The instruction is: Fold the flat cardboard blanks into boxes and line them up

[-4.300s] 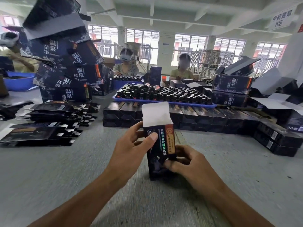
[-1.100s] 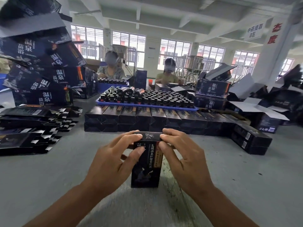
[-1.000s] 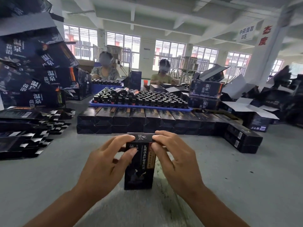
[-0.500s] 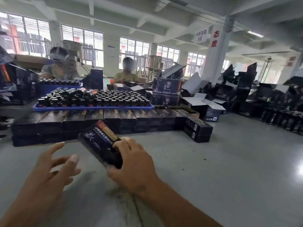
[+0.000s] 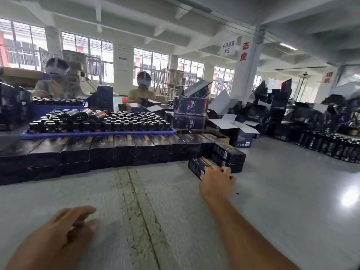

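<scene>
My right hand (image 5: 217, 183) is stretched far forward and grips a folded dark box (image 5: 197, 166) lying on its side. That box sits at the right end of a long row of finished dark boxes (image 5: 101, 151), just in front of two stacked boxes (image 5: 228, 155). The fingers curl over its near end. Near the bottom left, my left hand (image 5: 58, 238) hovers low over the grey table (image 5: 155, 221) with relaxed, spread fingers and holds nothing.
Behind the row stands a blue tray (image 5: 97, 132) full of dark bottles. Larger printed cartons (image 5: 190, 112) and open boxes pile up to the right. Two people (image 5: 142, 88) work across the table. The floor (image 5: 302, 182) at right holds more boxes.
Both hands closed the box's top flap while it stood upright. The left hand then let go and dropped back; the right hand carried the box forward and right to the row's end.
</scene>
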